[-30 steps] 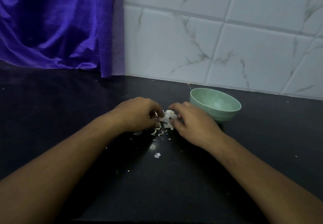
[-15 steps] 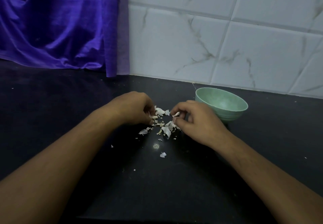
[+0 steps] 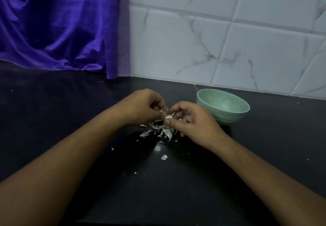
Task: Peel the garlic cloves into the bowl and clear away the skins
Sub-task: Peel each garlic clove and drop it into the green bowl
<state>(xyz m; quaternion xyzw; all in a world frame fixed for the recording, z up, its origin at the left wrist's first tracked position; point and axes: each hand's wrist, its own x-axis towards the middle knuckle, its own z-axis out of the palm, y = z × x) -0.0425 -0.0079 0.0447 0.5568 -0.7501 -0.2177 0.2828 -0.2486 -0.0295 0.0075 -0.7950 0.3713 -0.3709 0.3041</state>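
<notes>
The left hand and the right hand meet just above the dark surface, each pinching the same pale garlic clove between curled fingertips. Loose skins lie scattered on the surface at 6 o'clock of the clove. The green bowl stands near the right hand, at its 2 o'clock.

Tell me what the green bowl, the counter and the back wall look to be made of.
Green bowl: likely matte plastic or fibre composite; dull, faintly speckled, ribbed low on its wall. Counter: probably polished black stone; a small glare shows near the garlic skins. Back wall: glossy marble-look ceramic tiles, with grey veins and grout lines.
</notes>
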